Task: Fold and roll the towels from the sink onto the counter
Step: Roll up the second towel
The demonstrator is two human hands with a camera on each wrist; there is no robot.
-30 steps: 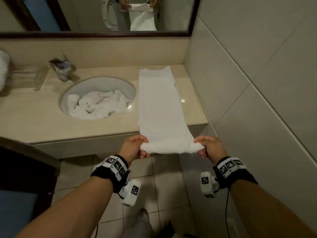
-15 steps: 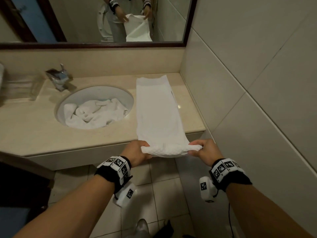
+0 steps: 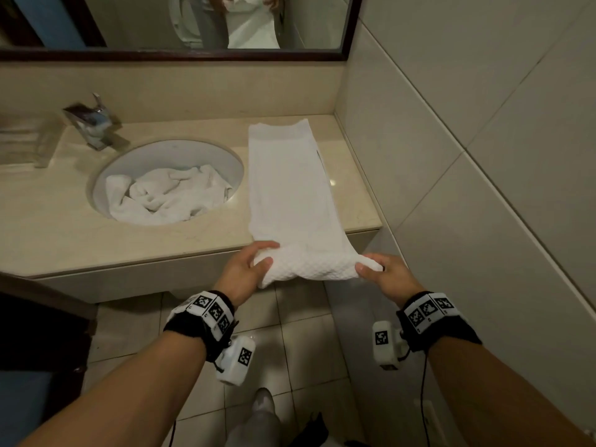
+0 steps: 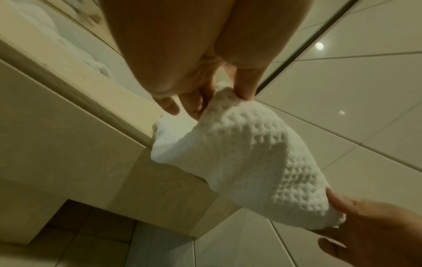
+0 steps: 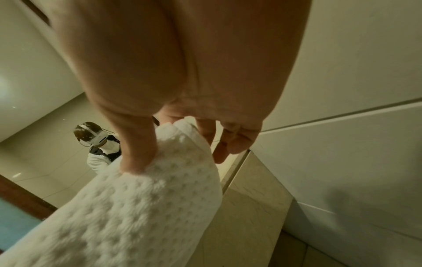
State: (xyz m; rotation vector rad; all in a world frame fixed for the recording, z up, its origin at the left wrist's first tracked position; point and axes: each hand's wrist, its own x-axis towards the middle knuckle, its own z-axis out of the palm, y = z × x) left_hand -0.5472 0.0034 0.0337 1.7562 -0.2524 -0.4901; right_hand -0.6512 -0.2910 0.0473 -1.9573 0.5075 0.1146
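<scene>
I have the near end of the folded towel (image 3: 290,188) pinched in both hands, just off the front edge of the bench (image 3: 48,227). My left hand (image 3: 245,269) grips the left end of the small roll I have started, thumb on top and fingers tucked under; my right hand (image 3: 387,275) pinches the right end the same way, thumb pressed into the waffle weave. Neither hand is free.

To roll this well, I judge I should keep both ends level and turn them together, so the roll does not go cone-shaped. The tension should stay light: enough to keep the roll firm, not so much that the long strip slides toward me off the bench. As the roll thickens I would walk it forward onto the bench top and press down gently with my palms, checking that the side edges stay stacked flush.

From my hands, the rest of the towel runs straight ahead, lying flat on the bench up to the back wall, close beside the tiled wall on my right. Ahead and to the left of my left hand, the sink (image 3: 225,159) holds more crumpled towels (image 3: 167,195), not yet folded. The tap (image 3: 93,124) stands further left, behind the sink.
</scene>
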